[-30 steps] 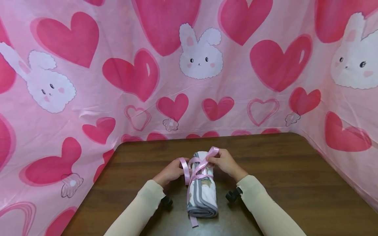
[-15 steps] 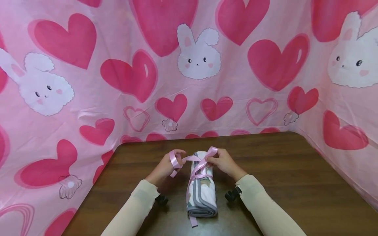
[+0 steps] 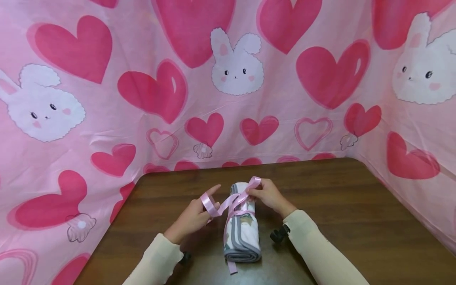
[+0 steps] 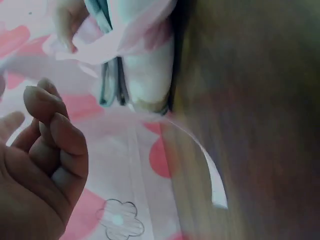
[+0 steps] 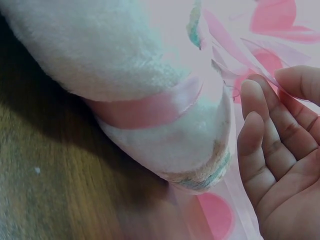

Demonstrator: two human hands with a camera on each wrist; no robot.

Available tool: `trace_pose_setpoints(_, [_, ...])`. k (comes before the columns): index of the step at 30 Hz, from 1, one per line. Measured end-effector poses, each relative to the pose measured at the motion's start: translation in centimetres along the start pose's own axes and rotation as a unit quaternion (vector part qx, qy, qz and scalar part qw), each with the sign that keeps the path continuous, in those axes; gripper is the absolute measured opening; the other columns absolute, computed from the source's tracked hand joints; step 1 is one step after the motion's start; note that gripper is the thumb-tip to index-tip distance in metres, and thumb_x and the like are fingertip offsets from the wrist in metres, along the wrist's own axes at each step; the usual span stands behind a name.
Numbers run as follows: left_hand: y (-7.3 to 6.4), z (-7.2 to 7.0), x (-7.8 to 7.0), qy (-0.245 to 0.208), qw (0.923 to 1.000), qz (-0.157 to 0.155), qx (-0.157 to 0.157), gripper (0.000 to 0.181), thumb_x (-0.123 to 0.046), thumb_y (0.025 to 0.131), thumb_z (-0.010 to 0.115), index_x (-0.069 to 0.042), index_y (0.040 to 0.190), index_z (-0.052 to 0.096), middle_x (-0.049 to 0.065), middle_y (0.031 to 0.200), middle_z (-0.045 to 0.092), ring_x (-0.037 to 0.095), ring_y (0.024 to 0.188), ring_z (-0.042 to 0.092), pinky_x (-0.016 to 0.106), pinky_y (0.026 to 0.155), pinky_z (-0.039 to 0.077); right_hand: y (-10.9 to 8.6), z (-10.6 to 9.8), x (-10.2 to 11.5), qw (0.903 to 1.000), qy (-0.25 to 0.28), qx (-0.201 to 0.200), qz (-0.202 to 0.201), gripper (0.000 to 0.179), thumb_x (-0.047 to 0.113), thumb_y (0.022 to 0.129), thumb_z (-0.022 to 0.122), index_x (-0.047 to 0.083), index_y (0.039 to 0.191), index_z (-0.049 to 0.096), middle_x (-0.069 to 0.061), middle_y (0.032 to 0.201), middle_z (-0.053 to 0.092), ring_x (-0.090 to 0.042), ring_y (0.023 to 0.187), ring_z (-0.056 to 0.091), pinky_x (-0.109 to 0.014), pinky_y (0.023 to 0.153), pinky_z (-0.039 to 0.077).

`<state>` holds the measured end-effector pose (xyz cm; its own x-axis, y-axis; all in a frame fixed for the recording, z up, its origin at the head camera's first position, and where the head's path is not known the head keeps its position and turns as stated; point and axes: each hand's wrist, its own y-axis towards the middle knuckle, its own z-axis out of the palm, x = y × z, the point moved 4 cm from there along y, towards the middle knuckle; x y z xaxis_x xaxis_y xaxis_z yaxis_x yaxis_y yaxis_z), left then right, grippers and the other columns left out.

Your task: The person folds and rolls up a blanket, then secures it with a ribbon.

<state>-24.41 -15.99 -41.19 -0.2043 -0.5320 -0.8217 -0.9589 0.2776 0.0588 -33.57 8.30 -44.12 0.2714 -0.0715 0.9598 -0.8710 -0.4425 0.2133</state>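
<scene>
A rolled white fleece blanket with grey trim and a faint print lies lengthwise on the table. Pink satin ribbon runs around its middle, and a tail end sticks out under the near end. My right hand, on the roll's right side, pinches a standing ribbon loop between thumb and index finger. To the left, my left hand holds the other ribbon length, which passes over its fingers; its index finger points up and away. In the left wrist view a loose ribbon end hangs down past the left hand's curled fingers.
The dark wooden table extends on both sides of the roll. Pink cloth with hearts and rabbit faces hangs along its back and sides. A small black wrist device sits under the right sleeve.
My left hand has moved left and toward me, away from the roll, drawing its ribbon length out across. The right hand keeps its pinch on the loop, almost still. The view has shifted slightly.
</scene>
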Motion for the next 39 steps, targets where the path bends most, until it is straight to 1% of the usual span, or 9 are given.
trace_pose_setpoints(3, [-1.2, -0.6, -0.2, -0.051, 0.9982, -0.008, -0.03, 0.049, -0.027, 0.101, 0.053, -0.044, 0.144, 0.039, 0.015, 0.079, 0.061, 0.033, 0.062, 0.06, 0.048, 0.058, 0.053, 0.2, 0.2, 0.1, 1.0, -0.005, 0.0, 0.0, 0.02, 0.027, 0.09, 0.072, 0.009, 0.099, 0.069, -0.011, 0.089, 0.065, -0.03, 0.079, 0.061, -0.041, 0.07, 0.055])
trace_pose_setpoints(6, [-1.4, -1.7, -0.3, -0.078, 0.9954, -0.004, -0.056, 0.061, -0.005, 0.099, 0.05, -0.039, 0.148, 0.036, 0.017, 0.084, 0.06, 0.034, 0.063, 0.061, 0.051, 0.061, 0.053, 0.3, 0.3, 0.0, 0.9999, -0.011, -0.008, -0.004, 0.018, 0.025, 0.089, 0.072, 0.008, 0.097, 0.069, -0.011, 0.086, 0.064, -0.029, 0.076, 0.06, -0.039, 0.068, 0.055])
trace_pose_setpoints(9, [-1.0, -2.9, 0.0, -0.109, 0.9929, 0.021, -0.04, 0.085, 0.012, 0.091, 0.05, -0.039, 0.153, 0.023, 0.018, 0.111, 0.058, 0.035, 0.079, 0.064, 0.049, 0.07, 0.055, 0.3, 0.4, -0.3, 0.9998, -0.016, -0.013, -0.003, 0.017, 0.023, 0.089, 0.072, 0.007, 0.095, 0.07, -0.01, 0.083, 0.064, -0.028, 0.074, 0.059, -0.038, 0.067, 0.055])
trace_pose_setpoints(13, [-0.2, -4.4, 0.4, -0.181, 0.9808, 0.073, -0.009, 0.097, 0.012, 0.088, 0.061, -0.036, 0.156, 0.01, 0.023, 0.137, 0.049, 0.042, 0.097, 0.064, 0.042, 0.081, 0.054, 0.0, 0.3, -0.6, 0.9999, -0.012, -0.006, 0.005, 0.018, 0.024, 0.09, 0.072, 0.008, 0.096, 0.071, -0.01, 0.085, 0.065, -0.027, 0.075, 0.059, -0.04, 0.069, 0.055])
trace_pose_setpoints(23, [1.0, -6.8, -0.6, -0.153, 0.9781, 0.107, -0.092, 0.1, -0.002, 0.084, 0.074, -0.038, 0.155, 0.014, 0.012, 0.107, 0.071, 0.032, 0.092, 0.068, 0.034, 0.079, 0.055, 0.3, 0.2, -0.6, 1.0, -0.002, -0.007, -0.002, 0.016, 0.02, 0.09, 0.071, 0.006, 0.098, 0.07, -0.011, 0.085, 0.064, -0.029, 0.075, 0.059, -0.04, 0.069, 0.055])
trace_pose_setpoints(30, [1.5, -7.4, -1.5, -0.233, 0.9527, 0.149, -0.126, 0.093, 0.01, 0.084, 0.068, -0.022, 0.156, 0.019, 0.009, 0.094, 0.073, 0.023, 0.075, 0.069, 0.036, 0.072, 0.056, -0.3, 0.3, 1.1, 1.0, -0.003, 0.004, 0.008, 0.014, 0.012, 0.092, 0.068, 0.0, 0.1, 0.069, -0.011, 0.085, 0.064, -0.032, 0.076, 0.059, -0.047, 0.072, 0.054])
trace_pose_setpoints(35, [1.3, -7.7, -1.2, -0.246, 0.9364, 0.119, -0.22, 0.063, -0.003, 0.092, 0.066, -0.013, 0.148, 0.04, 0.008, 0.09, 0.074, 0.017, 0.068, 0.069, 0.033, 0.062, 0.056, -1.0, 0.5, 3.1, 1.0, -0.005, 0.003, 0.003, 0.013, 0.009, 0.092, 0.067, -0.001, 0.099, 0.068, -0.011, 0.084, 0.064, -0.033, 0.076, 0.059, -0.049, 0.073, 0.054])
trace_pose_setpoints(37, [1.2, -8.0, -1.1, -0.226, 0.9379, 0.096, -0.245, 0.052, -0.009, 0.092, 0.067, -0.011, 0.141, 0.05, 0.011, 0.09, 0.073, 0.016, 0.065, 0.068, 0.031, 0.059, 0.056, -1.1, 0.5, 3.2, 1.0, -0.006, 0.001, 0.004, 0.013, 0.009, 0.092, 0.067, -0.001, 0.099, 0.068, -0.01, 0.084, 0.064, -0.034, 0.077, 0.059, -0.049, 0.073, 0.054])
trace_pose_setpoints(39, [1.2, -8.5, -1.2, -0.198, 0.9471, 0.066, -0.244, 0.042, -0.014, 0.094, 0.066, -0.007, 0.135, 0.057, 0.015, 0.09, 0.073, 0.021, 0.064, 0.069, 0.032, 0.057, 0.056, -1.1, 0.4, 3.3, 1.0, -0.008, 0.001, 0.004, 0.013, 0.009, 0.092, 0.067, -0.001, 0.1, 0.068, -0.01, 0.084, 0.064, -0.035, 0.077, 0.059, -0.049, 0.073, 0.054])
